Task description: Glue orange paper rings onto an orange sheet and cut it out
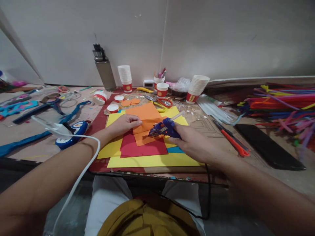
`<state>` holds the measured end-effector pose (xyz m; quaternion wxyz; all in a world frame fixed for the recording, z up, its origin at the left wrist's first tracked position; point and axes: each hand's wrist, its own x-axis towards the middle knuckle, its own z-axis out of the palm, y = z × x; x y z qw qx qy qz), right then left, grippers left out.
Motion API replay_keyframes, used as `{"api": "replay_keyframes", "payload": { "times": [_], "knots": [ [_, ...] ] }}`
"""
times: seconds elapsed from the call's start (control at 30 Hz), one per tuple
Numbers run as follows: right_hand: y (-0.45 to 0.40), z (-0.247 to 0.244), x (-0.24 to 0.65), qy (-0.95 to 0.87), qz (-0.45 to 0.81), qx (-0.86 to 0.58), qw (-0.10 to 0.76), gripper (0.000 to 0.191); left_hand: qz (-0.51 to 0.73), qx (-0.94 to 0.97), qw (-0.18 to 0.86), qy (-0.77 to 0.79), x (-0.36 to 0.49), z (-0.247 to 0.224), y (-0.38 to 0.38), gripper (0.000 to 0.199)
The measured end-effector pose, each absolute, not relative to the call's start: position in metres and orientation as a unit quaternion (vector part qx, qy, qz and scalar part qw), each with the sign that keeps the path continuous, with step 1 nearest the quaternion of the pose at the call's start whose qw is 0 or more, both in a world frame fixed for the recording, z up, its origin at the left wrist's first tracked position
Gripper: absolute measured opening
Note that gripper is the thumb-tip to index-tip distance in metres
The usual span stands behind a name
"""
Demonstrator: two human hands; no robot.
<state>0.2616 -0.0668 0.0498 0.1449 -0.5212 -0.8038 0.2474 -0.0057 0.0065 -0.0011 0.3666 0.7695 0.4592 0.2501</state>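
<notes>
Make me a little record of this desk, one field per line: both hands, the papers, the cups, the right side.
Left hand: on the orange paper
Right hand: holding a blue glue gun, nozzle over the orange paper
Papers: orange over red paper, yellow paper beneath
Cups: left stack, right stack, both near the wall
Right side: black phone, colorful pipe cleaners

Blue glue gun (169,127), pointing left, over creased orange paper (147,113)

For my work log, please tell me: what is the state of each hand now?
Left hand: on the orange paper; whether it pinches or only presses cannot be told.
Right hand: closed, holding the glue gun.
</notes>
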Motion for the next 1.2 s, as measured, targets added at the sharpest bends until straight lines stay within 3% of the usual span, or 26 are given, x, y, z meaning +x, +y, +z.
{"api": "replay_keyframes", "payload": {
  "times": [0.63, 0.87, 1.2],
  "knots": [
    [-0.06, 0.052, 0.264, -0.8, 0.215, -0.549, 0.107, 0.032, 0.257, 0.766, 0.369, 0.459, -0.005, -0.002, 0.007, 0.036],
    [-0.054, 0.065, 0.299, -0.771, 0.101, -0.624, 0.068, 0.02, 0.254, 0.769, 0.363, 0.461, -0.005, -0.004, 0.009, 0.036],
    [-0.049, 0.057, 0.295, -0.77, 0.084, -0.627, 0.081, 0.021, 0.259, 0.758, 0.366, 0.474, -0.004, 0.0, 0.005, 0.032]
  ]
}}
